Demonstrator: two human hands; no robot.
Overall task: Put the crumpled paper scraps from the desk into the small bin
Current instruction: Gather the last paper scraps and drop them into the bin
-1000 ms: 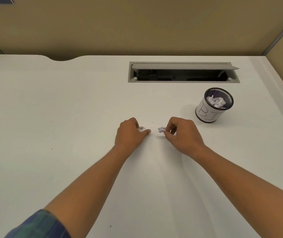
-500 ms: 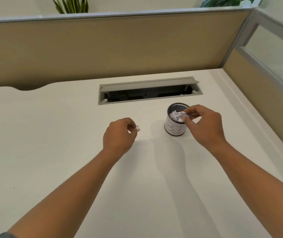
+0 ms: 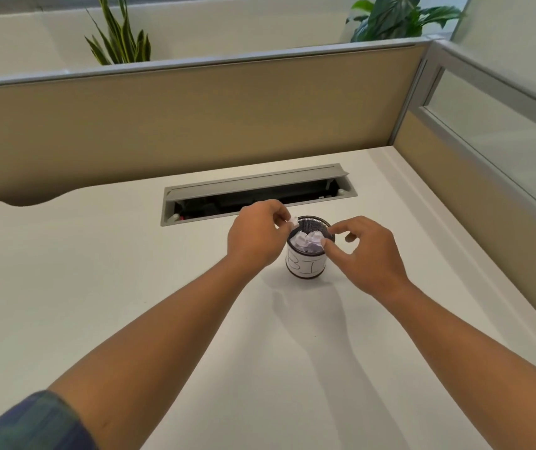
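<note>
A small black mesh bin (image 3: 307, 266) with a white paper label stands on the white desk (image 3: 97, 287). Several crumpled paper scraps (image 3: 309, 243) lie inside it. My left hand (image 3: 257, 237) hovers at the bin's left rim and pinches a small white paper scrap (image 3: 293, 221) between thumb and fingers, right above the rim. My right hand (image 3: 365, 254) is at the bin's right rim with fingers spread and nothing in them; its thumb tip reaches over the opening.
A grey cable hatch (image 3: 257, 190) stands open just behind the bin. Tan partition walls (image 3: 195, 125) close the desk at the back and on the right. Plants (image 3: 120, 43) rise behind the back partition.
Both hands moved from the desk middle to the bin. The right hand let its scrap go into the bin and spread its fingers. The left hand carried its scrap to the rim.
</note>
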